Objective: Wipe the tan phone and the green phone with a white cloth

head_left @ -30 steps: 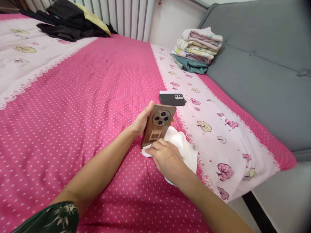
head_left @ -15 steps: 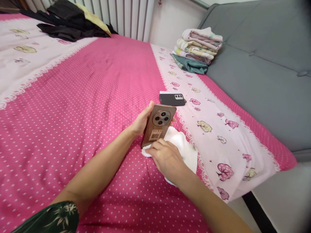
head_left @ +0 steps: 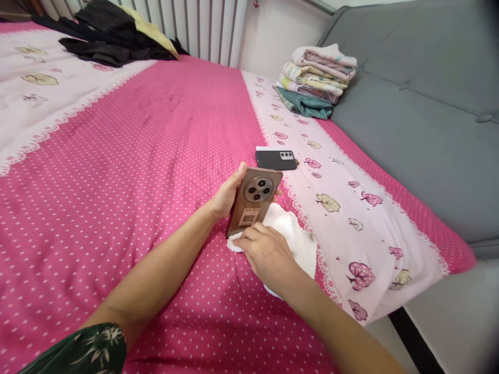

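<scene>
A brown-gold smartphone (head_left: pixel 255 200) with a round camera block and a label on its back is tilted up over the bed. My left hand (head_left: pixel 229 195) grips it from behind, thumb along the left edge and fingertips showing at the right edge. The phone's screen faces away from view. My right hand (head_left: pixel 267 252) is closed on a white cloth (head_left: pixel 298 236), pressing a fold of it against the phone's lower end. The rest of the cloth hangs down to the bed on the right. Beyond the first phone lies a dark grey phone (head_left: pixel 271 160), back side up.
The bed has a pink dotted sheet (head_left: pixel 187 114) with pale tree-print bands. Folded cloths (head_left: pixel 315 78) are stacked by the grey padded headboard (head_left: pixel 421 93). Dark clothes (head_left: pixel 109 36) with a yellow piece lie at the far left, before a white radiator (head_left: pixel 198 31).
</scene>
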Tool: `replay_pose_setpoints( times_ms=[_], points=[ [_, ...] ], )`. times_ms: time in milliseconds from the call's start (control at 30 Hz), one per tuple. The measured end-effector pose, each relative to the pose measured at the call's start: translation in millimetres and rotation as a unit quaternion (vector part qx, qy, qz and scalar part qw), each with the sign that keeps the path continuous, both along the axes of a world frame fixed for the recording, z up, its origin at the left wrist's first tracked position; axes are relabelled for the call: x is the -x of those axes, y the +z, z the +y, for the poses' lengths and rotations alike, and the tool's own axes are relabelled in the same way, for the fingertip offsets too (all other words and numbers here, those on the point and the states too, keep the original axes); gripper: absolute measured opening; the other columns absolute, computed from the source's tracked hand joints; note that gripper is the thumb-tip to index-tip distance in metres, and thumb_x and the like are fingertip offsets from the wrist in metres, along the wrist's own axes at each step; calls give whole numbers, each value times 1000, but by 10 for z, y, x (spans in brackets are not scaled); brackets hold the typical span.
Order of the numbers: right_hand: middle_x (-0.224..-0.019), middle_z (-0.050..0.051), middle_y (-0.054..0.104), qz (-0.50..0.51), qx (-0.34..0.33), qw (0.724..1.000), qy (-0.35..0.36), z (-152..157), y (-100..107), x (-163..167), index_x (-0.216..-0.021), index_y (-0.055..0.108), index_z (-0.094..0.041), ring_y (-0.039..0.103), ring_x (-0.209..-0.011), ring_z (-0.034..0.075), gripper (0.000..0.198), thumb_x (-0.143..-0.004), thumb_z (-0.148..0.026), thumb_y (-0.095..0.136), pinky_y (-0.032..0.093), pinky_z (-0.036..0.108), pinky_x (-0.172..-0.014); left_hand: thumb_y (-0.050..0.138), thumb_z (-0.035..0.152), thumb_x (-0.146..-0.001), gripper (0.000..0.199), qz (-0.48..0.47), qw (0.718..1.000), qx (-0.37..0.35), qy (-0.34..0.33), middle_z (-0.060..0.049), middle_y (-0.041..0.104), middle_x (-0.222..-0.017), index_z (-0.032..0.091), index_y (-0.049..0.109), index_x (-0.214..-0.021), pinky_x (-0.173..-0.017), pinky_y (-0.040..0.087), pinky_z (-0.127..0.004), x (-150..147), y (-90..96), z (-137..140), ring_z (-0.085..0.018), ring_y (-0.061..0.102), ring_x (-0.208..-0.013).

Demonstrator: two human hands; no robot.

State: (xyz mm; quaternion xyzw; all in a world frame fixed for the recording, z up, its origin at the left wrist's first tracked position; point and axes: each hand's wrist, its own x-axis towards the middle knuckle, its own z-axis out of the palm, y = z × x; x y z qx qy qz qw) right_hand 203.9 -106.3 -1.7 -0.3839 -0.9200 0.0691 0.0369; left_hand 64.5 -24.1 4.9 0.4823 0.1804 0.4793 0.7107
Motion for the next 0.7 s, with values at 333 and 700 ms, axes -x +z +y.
replay_pose_setpoints(
  times_ms=[333, 700],
  points=[
    [-94, 3, 70, 1, -7, 1000, -1, -6, -2, 1, -103, 72, -23, 54, -91, 19, 23, -91, -11, 56, 40, 33, -76, 41, 86, -75, 89, 4, 1000, 14, 2, -19, 74, -100, 8, 68, -110, -79, 53, -37, 4, -21, -4, -30, 69, -97],
    [-94, 2, 70, 6, -10, 1000, 2, 1, -31, -6, -103, 72, -23, 55, -92, 20, 23, -91, -11, 57, 40, 33, -75, 43, 86, -74, 89, -8, 1000, 7, -4, -19, 74, -99, 8, 68, -110, -80, 53, -37, 6, -16, 2, -29, 70, -95]
  ],
)
